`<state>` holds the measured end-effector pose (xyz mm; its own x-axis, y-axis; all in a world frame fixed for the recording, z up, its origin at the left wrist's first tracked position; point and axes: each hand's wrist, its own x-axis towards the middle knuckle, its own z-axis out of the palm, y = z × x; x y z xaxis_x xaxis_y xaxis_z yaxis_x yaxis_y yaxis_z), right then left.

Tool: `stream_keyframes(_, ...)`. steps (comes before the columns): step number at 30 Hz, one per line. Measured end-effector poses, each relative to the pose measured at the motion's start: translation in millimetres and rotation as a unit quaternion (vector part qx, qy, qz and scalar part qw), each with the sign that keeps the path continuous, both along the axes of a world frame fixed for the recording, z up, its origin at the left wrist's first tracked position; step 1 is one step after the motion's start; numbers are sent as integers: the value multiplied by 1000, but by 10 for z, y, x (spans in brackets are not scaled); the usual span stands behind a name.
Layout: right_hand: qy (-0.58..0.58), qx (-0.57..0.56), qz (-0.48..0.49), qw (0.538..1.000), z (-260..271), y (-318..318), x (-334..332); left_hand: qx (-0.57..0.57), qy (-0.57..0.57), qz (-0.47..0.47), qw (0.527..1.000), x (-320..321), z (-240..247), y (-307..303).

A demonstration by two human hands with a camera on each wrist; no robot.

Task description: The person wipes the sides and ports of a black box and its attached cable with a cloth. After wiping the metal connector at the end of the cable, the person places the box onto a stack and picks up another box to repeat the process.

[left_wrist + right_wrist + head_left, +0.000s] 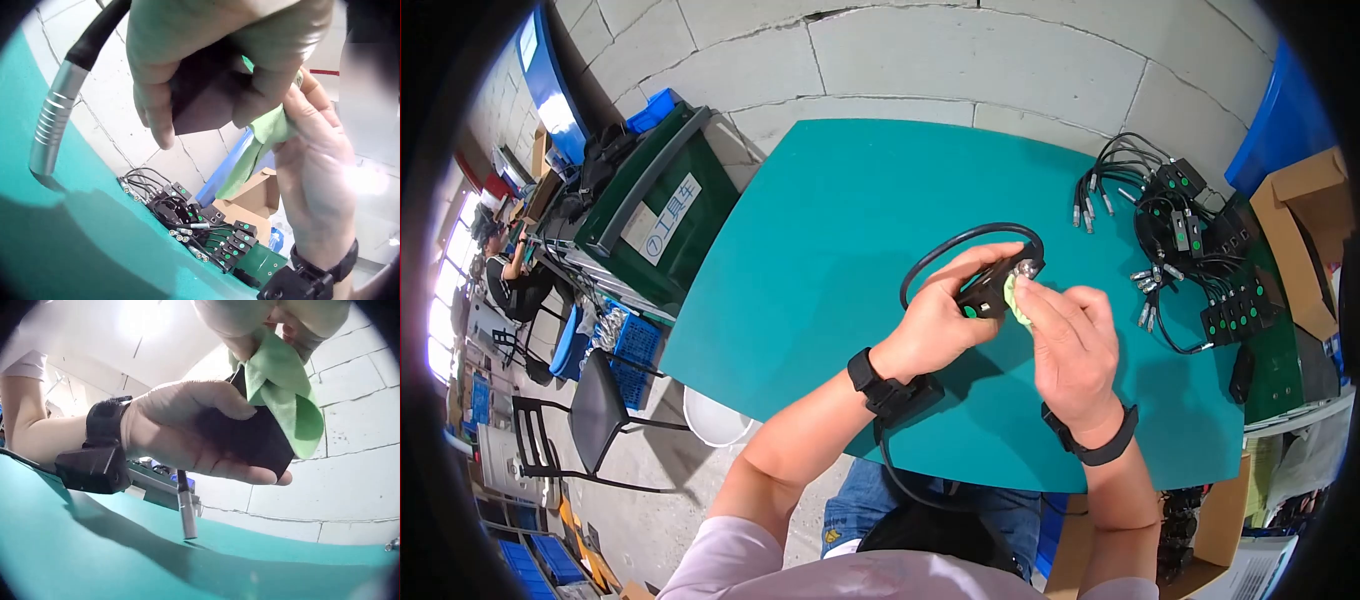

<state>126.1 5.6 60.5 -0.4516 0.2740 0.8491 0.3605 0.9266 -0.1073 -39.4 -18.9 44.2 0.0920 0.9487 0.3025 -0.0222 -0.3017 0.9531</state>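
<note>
A black box with a green dot lies in the left hand, whose fingers and thumb curl round it. From it a black cable loops; in the left wrist view its silver connector hangs by the table. The right hand pinches a light green cloth against the end of the box. In the right wrist view the cloth drapes over the edge of the dark box, held by the left hand. The right fingertips are partly hidden by the cloth.
Several similar black boxes with cables lie at the right of the green table. Beyond them stands a cardboard box. A green tool cart, a chair and a white bucket are at the left.
</note>
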Motion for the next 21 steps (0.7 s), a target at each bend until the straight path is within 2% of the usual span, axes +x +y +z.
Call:
stream_keyframes(4,29,17,8,999,-29,30,19,17,-10,-5,1000,16,-36,23)
stream_keyframes(6,85,-16,41,995,-26,-28,-28,37,-15,-21,999,45,-86,9)
stream_keyframes(11,31,-75,71,994,32,5,41,40,31,-17,999,-19,-48,-2)
stream_keyframes(13,63,-99,36,992,18,50,110,-39,-119,-22,992,-7,15,-9)
stream_keyframes(15,144,-156,-1,977,34,43,133,-8,-93,-30,995,-17,-2,2)
stream_keyframes(16,142,-156,-2,977,40,43,126,22,-70,-33,997,-18,-26,7)
stream_keyframes(19,132,-120,4,984,58,72,100,5,-47,-64,997,-1,-64,-8)
stream_keyframes(21,70,-121,-5,990,72,104,108,4,-38,-83,996,-14,-100,20)
